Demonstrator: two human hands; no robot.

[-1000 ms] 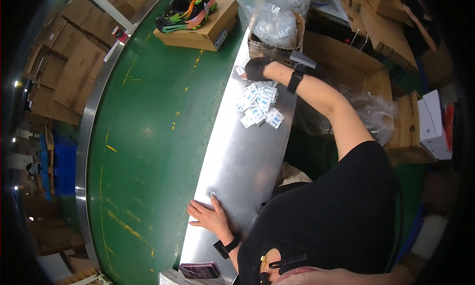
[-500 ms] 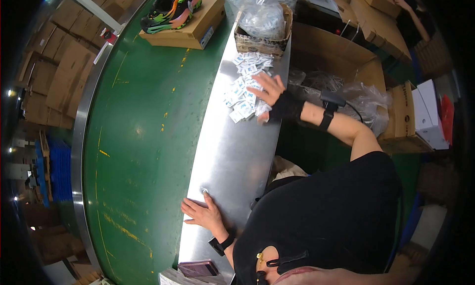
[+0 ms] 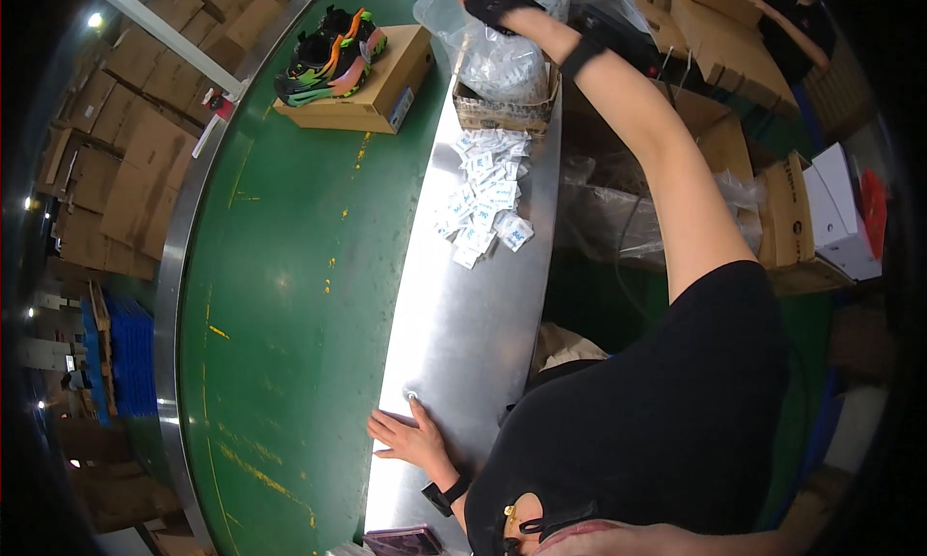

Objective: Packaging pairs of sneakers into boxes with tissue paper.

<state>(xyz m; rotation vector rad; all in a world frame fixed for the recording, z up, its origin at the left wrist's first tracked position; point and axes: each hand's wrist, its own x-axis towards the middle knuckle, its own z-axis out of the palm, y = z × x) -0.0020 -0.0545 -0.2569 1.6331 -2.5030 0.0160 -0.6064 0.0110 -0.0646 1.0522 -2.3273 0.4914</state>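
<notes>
Fingers spread, my left hand (image 3: 410,438) lies flat on the near part of the metal ledge (image 3: 454,353), holding nothing. My right arm reaches to the top of the picture. There my right hand (image 3: 494,0), in a black fingerless covering, is over a clear plastic bag (image 3: 502,65) of small white packets. Its fingers are mostly hidden or cut off by the edge, so their grip does not show. The bag sits in a worn open cardboard box (image 3: 500,114). Just below the box, a loose heap of small white sachets (image 3: 488,194) with blue print lies on the ledge.
Beside the ledge runs a green conveyor belt (image 3: 280,363). Colourful sneakers (image 3: 333,58) rest on a brown shoebox (image 3: 386,97) on it. A large carton (image 3: 729,131) with plastic film stands right of the ledge. A dark flat case (image 3: 404,541) lies near the bottom. Another person (image 3: 797,25) is at upper right.
My right hand has left the sachet heap and moved up to the plastic bag in the box. My left hand stays flat on the ledge. The whole view has shifted slightly.
</notes>
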